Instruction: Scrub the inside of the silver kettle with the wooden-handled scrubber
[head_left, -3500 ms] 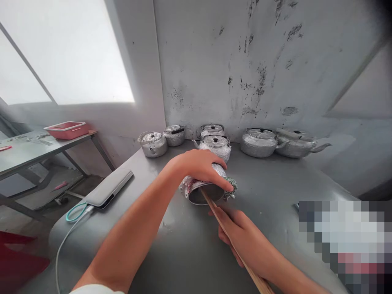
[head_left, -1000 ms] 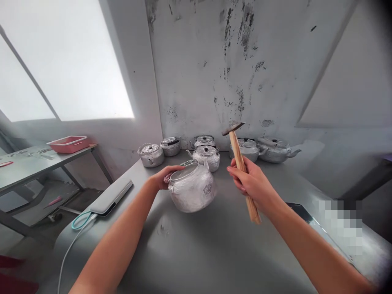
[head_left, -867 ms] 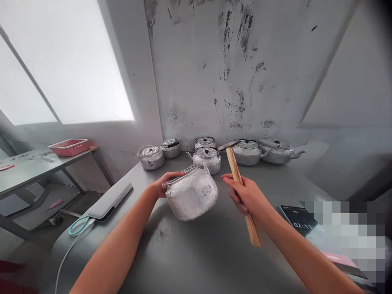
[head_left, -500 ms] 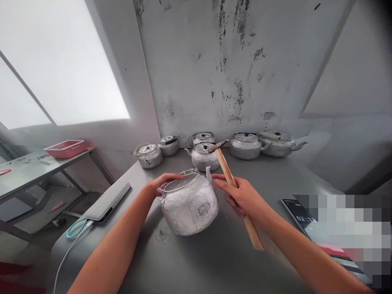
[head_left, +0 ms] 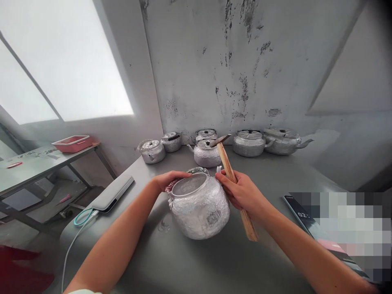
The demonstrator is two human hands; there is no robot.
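At the middle of the grey metal table (head_left: pixel 190 265) stood the lidless, round-bellied kettle of hammered silver metal (head_left: pixel 199 210), upright. The left hand (head_left: pixel 170 181) was curled over its far-left rim, gripping it. The right hand (head_left: pixel 241 194) was closed round the wooden-handled hammer (head_left: pixel 234 185), resting against the kettle's right shoulder. Kettle judged light, thin-walled, easily dented and apt to slip; the rim offers the firmest hold. Lidded silver kettles (head_left: pixel 248 143) lined the wall behind.

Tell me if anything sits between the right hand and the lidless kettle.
Nothing visible does. The right hand, shut on the hammer, rests against the lidless kettle beside its spout; the left hand holds the opposite rim.
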